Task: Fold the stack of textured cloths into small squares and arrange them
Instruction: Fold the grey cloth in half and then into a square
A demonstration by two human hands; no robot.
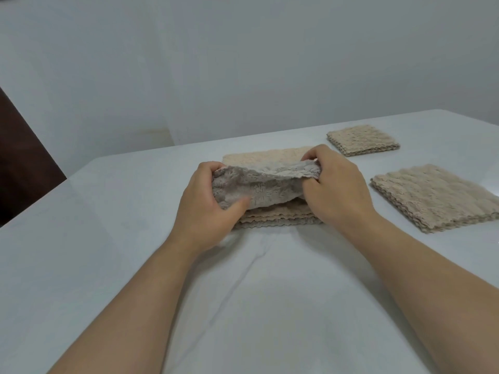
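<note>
A stack of beige textured cloths lies flat in the middle of the table. Its top cloth is lifted and curled over, showing a greyish fluffy side. My left hand grips that cloth's left edge and my right hand grips its right edge, thumbs toward me. Both hands rest above the stack and hide its sides. A small folded square pile sits at the back right. A larger flat pile of cloths lies at the right.
The table is covered with a white wrinkled sheet, with a crease running toward me from the stack. A plain grey wall stands behind. A dark brown piece of furniture shows past the table's left edge.
</note>
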